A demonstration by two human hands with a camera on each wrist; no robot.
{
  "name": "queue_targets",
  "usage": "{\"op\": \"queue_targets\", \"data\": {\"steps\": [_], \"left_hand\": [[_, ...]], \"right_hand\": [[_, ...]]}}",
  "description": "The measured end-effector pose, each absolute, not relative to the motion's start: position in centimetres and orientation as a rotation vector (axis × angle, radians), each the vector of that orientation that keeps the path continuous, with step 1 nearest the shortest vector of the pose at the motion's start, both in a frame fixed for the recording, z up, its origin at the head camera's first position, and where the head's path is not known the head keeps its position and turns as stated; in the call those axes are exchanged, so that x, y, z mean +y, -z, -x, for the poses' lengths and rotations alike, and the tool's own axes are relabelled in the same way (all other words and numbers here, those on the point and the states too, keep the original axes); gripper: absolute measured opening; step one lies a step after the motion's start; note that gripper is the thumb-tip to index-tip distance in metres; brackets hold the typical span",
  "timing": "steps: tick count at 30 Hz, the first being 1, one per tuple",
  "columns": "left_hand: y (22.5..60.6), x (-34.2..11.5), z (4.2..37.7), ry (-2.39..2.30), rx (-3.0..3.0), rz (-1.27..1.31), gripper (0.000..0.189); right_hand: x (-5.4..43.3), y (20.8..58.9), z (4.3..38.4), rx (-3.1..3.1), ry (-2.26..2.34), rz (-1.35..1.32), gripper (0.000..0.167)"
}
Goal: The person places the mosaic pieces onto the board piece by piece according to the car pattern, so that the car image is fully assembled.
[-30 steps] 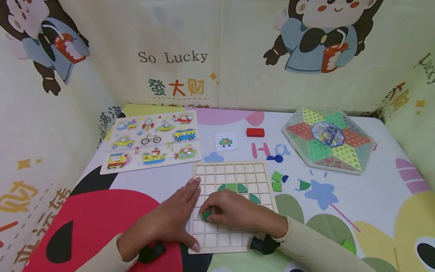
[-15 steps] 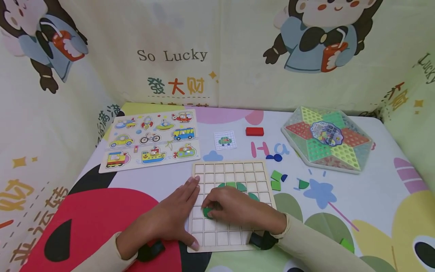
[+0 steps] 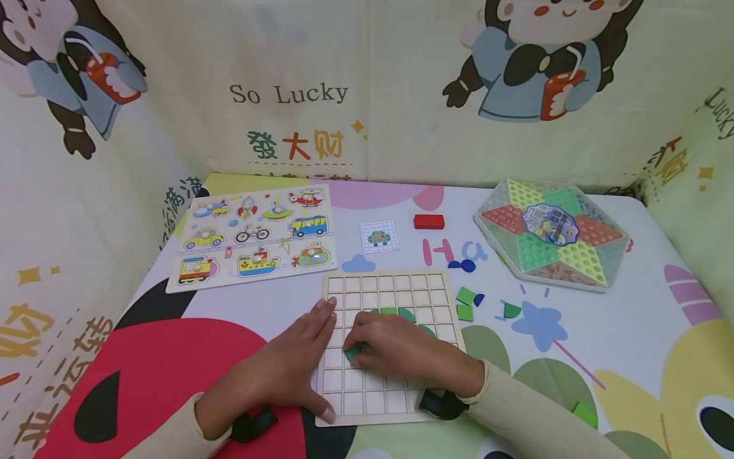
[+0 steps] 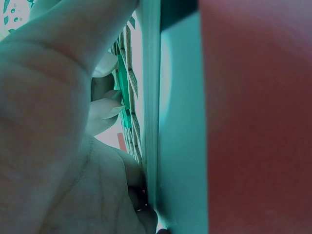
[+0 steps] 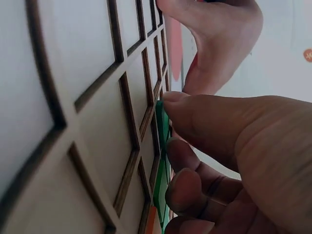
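Observation:
A wooden grid board (image 3: pixel 344 408) lies in the middle of the table. My left hand (image 3: pixel 289 366) rests along its left side, fingers straight on the upper edge and thumb on the lower left corner. Over the grid's left part, my right hand (image 3: pixel 395 347) pinches a green rounded tile (image 3: pixel 352 354) between thumb and fingers. The right wrist view shows the pinched tile (image 5: pixel 161 119) at a grid cell; whether it is fully seated I cannot tell. A light green square (image 3: pixel 389 311) and green quarter circles (image 3: pixel 408 315) sit in cells beyond my hand, which partly hides them.
Loose green squares (image 3: pixel 465 312), a green piece (image 3: pixel 512 310) and blue pieces (image 3: pixel 468 266) lie right of the board. Behind it are a pattern card (image 3: pixel 378 237) and red block (image 3: pixel 429 222). A vehicle puzzle (image 3: pixel 252 255) stands left, a hexagonal game box (image 3: pixel 550 255) right.
My right hand has shifted the green tile slightly away from me and to the right across the grid. My left hand keeps its place on the board.

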State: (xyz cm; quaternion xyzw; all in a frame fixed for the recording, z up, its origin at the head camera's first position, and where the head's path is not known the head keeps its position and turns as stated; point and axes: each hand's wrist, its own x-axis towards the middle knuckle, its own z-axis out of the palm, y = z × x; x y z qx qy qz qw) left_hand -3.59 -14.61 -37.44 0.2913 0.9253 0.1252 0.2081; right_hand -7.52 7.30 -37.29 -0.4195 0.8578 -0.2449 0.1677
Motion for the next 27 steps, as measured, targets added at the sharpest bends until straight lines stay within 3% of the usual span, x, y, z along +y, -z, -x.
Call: {"op": "queue_targets", "data": {"steps": [9,27], "left_hand": [[37.6,-14.6,3.6,-0.351,2.583,-0.817,0.131],[37.8,-14.6,3.6,-0.38,2.571,-0.79,0.132]], "right_hand": [[7.3,37.3,7.2,2.479,0.646,1.199,0.025],[10.3,36.5,7.8,2.372,0.906,1.109,0.014]]}}
